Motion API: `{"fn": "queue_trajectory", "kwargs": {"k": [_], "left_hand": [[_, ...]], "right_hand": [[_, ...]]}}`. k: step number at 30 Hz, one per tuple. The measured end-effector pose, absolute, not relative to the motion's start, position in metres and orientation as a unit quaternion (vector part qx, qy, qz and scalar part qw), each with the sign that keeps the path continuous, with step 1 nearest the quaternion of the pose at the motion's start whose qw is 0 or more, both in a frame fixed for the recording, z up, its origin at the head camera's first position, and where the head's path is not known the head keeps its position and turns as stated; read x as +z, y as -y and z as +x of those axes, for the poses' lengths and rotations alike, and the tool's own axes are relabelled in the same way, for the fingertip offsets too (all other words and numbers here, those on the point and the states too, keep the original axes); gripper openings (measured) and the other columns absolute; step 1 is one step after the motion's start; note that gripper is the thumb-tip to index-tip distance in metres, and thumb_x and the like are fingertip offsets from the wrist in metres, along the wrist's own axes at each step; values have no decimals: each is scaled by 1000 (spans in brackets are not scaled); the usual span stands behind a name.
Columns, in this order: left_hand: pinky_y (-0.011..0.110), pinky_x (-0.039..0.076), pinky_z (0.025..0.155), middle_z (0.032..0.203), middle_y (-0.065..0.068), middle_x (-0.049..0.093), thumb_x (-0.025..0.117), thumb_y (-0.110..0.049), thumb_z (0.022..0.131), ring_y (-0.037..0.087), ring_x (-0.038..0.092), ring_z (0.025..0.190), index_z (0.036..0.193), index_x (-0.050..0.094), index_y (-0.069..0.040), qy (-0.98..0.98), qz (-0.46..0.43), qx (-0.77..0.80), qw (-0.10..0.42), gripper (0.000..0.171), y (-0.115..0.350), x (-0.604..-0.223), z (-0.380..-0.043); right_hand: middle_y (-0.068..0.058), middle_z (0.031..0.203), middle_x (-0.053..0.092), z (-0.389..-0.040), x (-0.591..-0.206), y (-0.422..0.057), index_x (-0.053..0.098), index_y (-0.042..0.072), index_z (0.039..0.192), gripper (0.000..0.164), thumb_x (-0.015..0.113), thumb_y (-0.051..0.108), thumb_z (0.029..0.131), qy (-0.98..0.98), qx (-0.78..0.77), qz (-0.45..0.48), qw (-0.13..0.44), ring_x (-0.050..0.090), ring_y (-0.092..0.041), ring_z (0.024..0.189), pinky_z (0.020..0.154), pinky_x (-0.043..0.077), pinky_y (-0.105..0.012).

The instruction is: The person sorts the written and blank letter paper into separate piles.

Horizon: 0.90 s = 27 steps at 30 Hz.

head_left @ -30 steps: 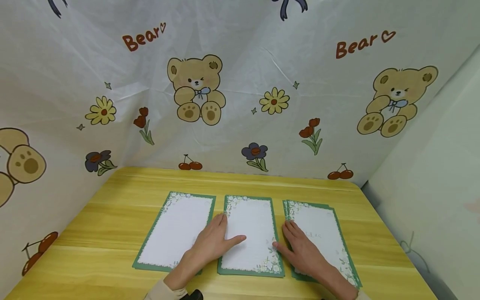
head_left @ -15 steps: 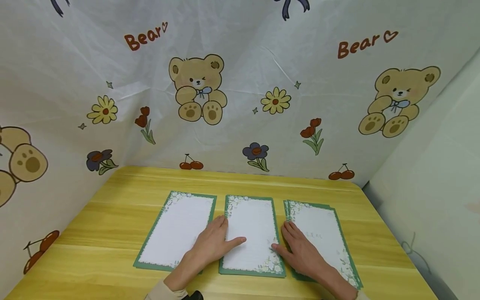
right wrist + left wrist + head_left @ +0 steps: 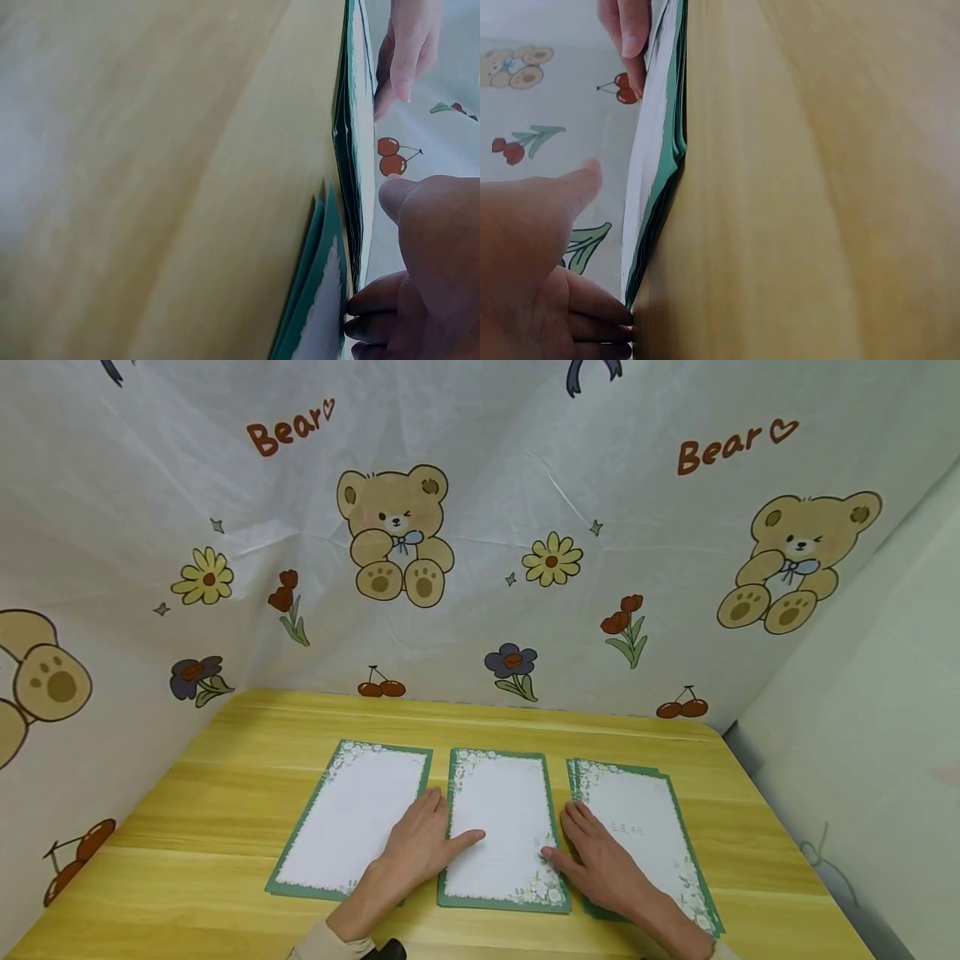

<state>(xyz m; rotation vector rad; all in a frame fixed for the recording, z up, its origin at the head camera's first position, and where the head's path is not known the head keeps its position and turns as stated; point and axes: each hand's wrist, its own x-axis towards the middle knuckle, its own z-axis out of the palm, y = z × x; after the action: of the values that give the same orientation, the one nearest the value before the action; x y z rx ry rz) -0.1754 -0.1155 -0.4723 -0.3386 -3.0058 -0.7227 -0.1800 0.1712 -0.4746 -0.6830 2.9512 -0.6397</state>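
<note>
Three paper stacks with green borders and white floral faces lie side by side. My left hand (image 3: 416, 843) is between the left stack (image 3: 356, 818) and the middle stack (image 3: 498, 827), fingers straight, thumb stretched over the middle stack's face. In the left wrist view its fingertips (image 3: 604, 330) are down at the edge of the paper. My right hand (image 3: 603, 864) lies across the left edge of the right stack (image 3: 648, 827), its thumb at the middle stack's right edge. That stack bears faint handwriting, and its sheets are slightly fanned. Neither hand grips anything.
A yellow wood-grain table (image 3: 247, 777) carries the stacks. Behind it hangs a white cloth (image 3: 480, 635) printed with bears, flowers and cherries. At the right, beyond the table's edge, a thin cord (image 3: 832, 864) shows against a pale surface.
My left hand has shifted slightly to the left, its fingertips a little off the middle stack's edge. The right hand has barely moved, and the stacks stay in place.
</note>
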Motion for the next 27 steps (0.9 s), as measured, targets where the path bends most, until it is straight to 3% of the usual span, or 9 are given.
{"fn": "queue_trajectory", "kwargs": {"k": [27], "left_hand": [[49,34,111,148,30,39,60,-60,92,40,36,139,137,45,18,964,-112,-242,13,92,114,-474,-177]], "right_hand": [[-23,156,31,-179,-475,-164,38,-6,148,83,52,57,97,-949,-225,-217,24,18,-38,147,112,27,-56]]}}
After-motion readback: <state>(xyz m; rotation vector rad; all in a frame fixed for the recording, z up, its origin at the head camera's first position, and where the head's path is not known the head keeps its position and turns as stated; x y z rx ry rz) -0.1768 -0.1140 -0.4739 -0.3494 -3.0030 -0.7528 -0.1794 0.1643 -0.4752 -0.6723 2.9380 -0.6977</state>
